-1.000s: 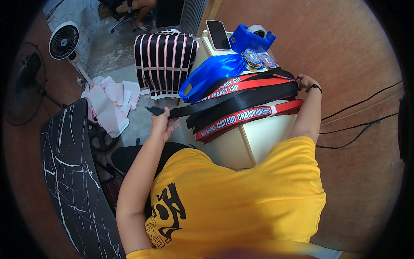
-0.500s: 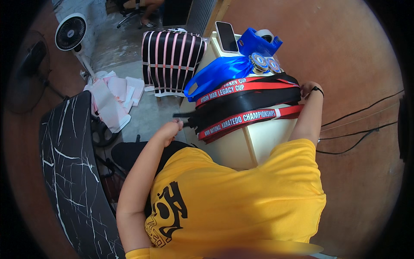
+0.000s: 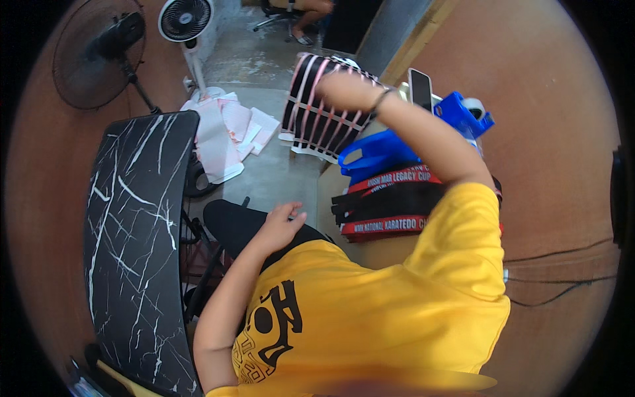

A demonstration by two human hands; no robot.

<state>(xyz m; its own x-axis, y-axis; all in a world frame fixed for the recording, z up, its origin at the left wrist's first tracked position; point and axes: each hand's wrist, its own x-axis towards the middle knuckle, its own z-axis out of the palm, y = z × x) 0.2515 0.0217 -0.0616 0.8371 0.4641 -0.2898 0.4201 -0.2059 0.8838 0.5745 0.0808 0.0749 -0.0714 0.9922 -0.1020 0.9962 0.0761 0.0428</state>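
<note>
My right hand (image 3: pixel 349 91) reaches across to the far side, over a black panel crossed by pink and white strips (image 3: pixel 316 122). Motion smears its fingers, so I cannot make out whether it touches the panel. Above my dark-clothed leg (image 3: pixel 228 221), my left hand (image 3: pixel 284 222) hangs with its fingers apart, holding nothing. A stack of red and black lettered ribbons (image 3: pixel 397 205) lies on a cream cabinet to the right. Beyond the stack spreads a shiny blue ribbon (image 3: pixel 374 152). My right forearm covers part of both.
A phone (image 3: pixel 421 91) and a blue tape dispenser (image 3: pixel 463 114) are at the cabinet's far end. On the left stands a black marble-patterned table (image 3: pixel 139 245). Pinkish paper sheets (image 3: pixel 228 135) lie beside a white fan (image 3: pixel 186 23). A dark fan (image 3: pixel 116 49) and cables (image 3: pixel 555 283) flank the area.
My right hand has left the ribbon stack's right end and swung left and away from me, over the striped panel. My left hand has drawn back from the stack's left end. The view has shifted left.
</note>
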